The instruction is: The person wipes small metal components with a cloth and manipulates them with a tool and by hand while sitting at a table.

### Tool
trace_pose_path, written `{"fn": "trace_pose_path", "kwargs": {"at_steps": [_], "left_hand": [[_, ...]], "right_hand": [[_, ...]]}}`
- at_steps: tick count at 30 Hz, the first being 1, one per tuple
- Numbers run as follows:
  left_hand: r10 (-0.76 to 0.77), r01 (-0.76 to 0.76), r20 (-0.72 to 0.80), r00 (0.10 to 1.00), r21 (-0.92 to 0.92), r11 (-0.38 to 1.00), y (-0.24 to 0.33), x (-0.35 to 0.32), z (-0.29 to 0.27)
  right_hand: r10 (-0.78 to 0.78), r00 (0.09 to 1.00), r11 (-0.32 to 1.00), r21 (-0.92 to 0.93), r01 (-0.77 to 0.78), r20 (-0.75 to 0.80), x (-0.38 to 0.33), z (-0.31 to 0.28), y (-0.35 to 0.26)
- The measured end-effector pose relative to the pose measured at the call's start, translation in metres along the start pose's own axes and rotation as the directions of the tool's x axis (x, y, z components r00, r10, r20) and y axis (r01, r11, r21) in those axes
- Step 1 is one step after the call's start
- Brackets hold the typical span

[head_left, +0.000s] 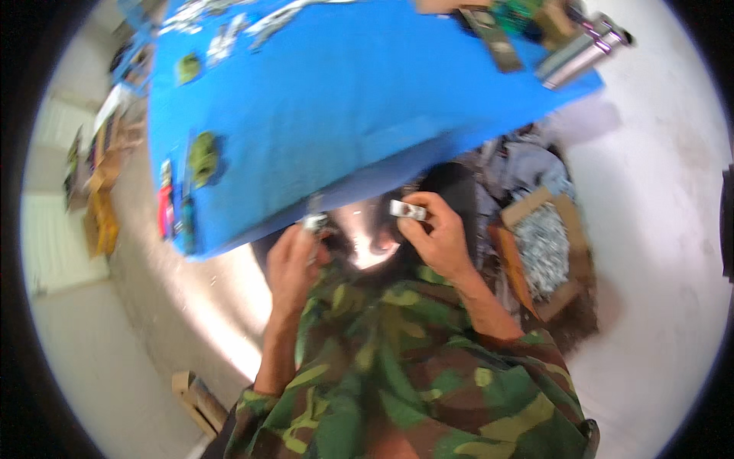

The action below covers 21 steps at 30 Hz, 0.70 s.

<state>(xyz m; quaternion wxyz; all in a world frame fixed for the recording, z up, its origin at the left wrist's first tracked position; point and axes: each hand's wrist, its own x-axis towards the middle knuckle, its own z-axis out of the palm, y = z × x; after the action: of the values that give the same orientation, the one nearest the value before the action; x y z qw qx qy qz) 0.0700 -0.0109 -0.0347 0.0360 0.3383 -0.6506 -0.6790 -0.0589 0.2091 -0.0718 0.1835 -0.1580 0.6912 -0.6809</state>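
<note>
The small metal part point(407, 209) sits pinched in the right hand point(436, 237); at nine o'clock, the left hand point(294, 260) grips another metal piece point(313, 222), seemingly mid-assembly; joining demands alignment.

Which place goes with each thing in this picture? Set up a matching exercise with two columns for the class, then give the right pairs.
Things:
1. small flat metal piece
2. cardboard box of small metal parts
3. two green lumps
4. silver cylinders

Places:
A. far right corner of the blue table top
B. on the floor, right of the person's right hand
C. left part of the blue table top
D. pinched in the right hand's fingers

The left hand grips another small metal part, too blurred to name.

Pairs: 1-D, 2-B, 3-C, 4-A
</note>
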Motion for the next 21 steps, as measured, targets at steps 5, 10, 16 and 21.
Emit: {"fn": "trace_pose_path", "kwargs": {"at_steps": [5, 10, 16, 21], "left_hand": [[0.057, -0.057, 0.026, 0.998, -0.011, 0.998, -0.019, 0.003, 0.0], [0.103, -0.104, 0.091, 0.99, 0.002, 0.995, -0.027, 0.007, 0.007], [0.111, -0.113, 0.157, 0.981, 0.003, 0.994, -0.029, 0.012, 0.013], [0.091, -0.095, 0.171, 0.981, 0.012, 0.995, -0.025, 0.012, 0.021]], "right_hand": [[0.1, 0.906, 0.992, -0.032, -0.124, -0.411, 0.001, -0.065, 0.032], [0.38, 0.578, 0.916, 0.208, -0.343, -0.722, -0.035, -0.152, 0.089], [0.552, 0.202, 0.821, 0.485, -0.3, -0.809, -0.119, -0.254, 0.146], [0.529, -0.006, 0.836, 0.523, -0.169, -0.848, -0.172, -0.307, 0.17]]}}
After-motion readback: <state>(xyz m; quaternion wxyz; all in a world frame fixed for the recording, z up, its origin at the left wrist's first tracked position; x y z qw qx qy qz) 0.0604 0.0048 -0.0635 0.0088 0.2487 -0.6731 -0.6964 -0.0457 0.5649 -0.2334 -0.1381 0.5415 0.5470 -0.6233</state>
